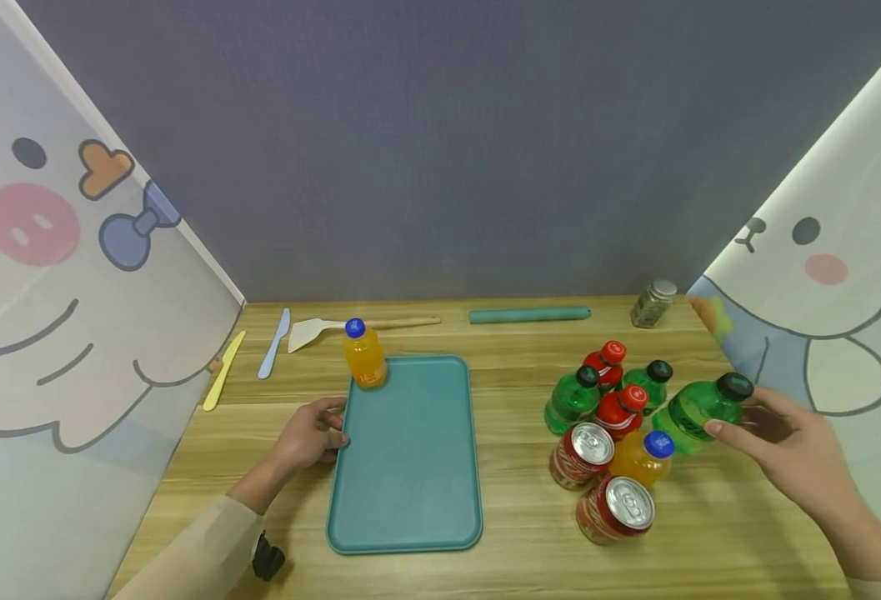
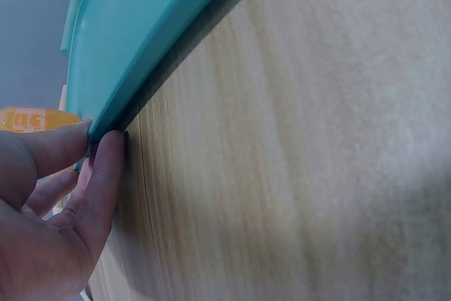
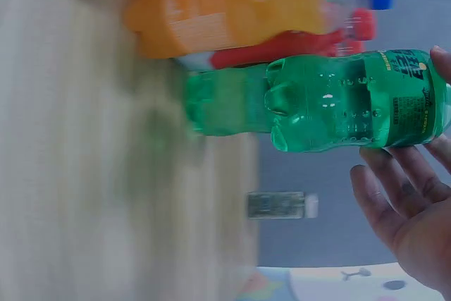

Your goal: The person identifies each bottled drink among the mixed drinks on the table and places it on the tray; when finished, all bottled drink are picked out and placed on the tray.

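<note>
My left hand (image 1: 311, 433) is at the left edge of the teal tray (image 1: 407, 467). In the left wrist view, its thumb and a finger pinch the tray's rim (image 2: 141, 54). An orange drink bottle (image 1: 365, 358) with a blue cap stands at the tray's far left corner. On the right, my right hand (image 1: 800, 450) grips a green soda bottle (image 1: 703, 408) with a black cap, its thumb on the near side. The right wrist view shows this bottle (image 3: 324, 100) raised off the table, beside another green bottle (image 3: 225, 100) farther back.
Red soda cans (image 1: 614, 510), red-capped bottles (image 1: 620, 412), green bottles (image 1: 572, 400) and an orange drink bottle (image 1: 641, 458) cluster right of the tray. Along the back lie a spatula (image 1: 365, 323), a teal rod (image 1: 530, 315), a jar (image 1: 653, 303) and two plastic knives (image 1: 224, 371).
</note>
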Motion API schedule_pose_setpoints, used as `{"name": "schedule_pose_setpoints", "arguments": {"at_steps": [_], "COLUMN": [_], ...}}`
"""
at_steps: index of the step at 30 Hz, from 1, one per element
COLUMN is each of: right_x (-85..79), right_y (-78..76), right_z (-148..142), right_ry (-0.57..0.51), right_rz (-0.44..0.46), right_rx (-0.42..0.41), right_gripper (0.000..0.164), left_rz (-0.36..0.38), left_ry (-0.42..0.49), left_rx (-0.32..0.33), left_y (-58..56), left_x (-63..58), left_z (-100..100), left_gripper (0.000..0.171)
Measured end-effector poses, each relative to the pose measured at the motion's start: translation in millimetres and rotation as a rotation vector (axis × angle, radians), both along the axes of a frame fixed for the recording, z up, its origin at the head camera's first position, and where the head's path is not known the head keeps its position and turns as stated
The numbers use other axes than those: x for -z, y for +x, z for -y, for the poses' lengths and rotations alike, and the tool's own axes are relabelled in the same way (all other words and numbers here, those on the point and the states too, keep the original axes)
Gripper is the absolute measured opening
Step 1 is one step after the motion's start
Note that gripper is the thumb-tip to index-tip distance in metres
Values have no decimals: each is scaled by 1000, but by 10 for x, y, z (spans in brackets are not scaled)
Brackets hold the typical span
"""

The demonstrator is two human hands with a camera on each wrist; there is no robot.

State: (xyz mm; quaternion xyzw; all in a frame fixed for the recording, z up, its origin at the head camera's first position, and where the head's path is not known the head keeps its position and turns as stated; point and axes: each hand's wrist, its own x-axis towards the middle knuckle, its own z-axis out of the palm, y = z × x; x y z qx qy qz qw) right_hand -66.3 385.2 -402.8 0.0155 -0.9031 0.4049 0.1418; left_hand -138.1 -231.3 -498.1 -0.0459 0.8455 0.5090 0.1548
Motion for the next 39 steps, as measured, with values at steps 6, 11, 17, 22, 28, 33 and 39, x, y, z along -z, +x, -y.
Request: {"name": "schedule_pose_setpoints", "arguments": {"at_steps": [6,11,17,22,28,33,39], "right_x": [-279,-543,-850,-1042,-1174,-1245,-1199], "right_y": [-16,-56,-180,-350,-617,-821,-1094], "right_z": [-5,94,292,552,928,1274,1736], "right_ry": [68,59,43,-23,-34,-19,-82], "right_rz": [-38,-86,-71,-32,-21,43,60], "right_rx": [48,35,-4,-82,-166,-221,-341], "right_gripper": [39,37,44,42,39,44,46], "left_rz": [-3,3,5,0,4,7,8], "left_ry": [-5,-16,-33,-29,-17,-9,-18], "left_rx": [1,2,4,4,-1,-5,-5], "left_y": [12,23,26,22,14,-3,-6], "left_x": [-3,-12,-11,2,13,19,-4], "left_z": [-5,-1,11,16,11,-2,-17], "left_gripper": [68,67,67,68,68,69,70]}}
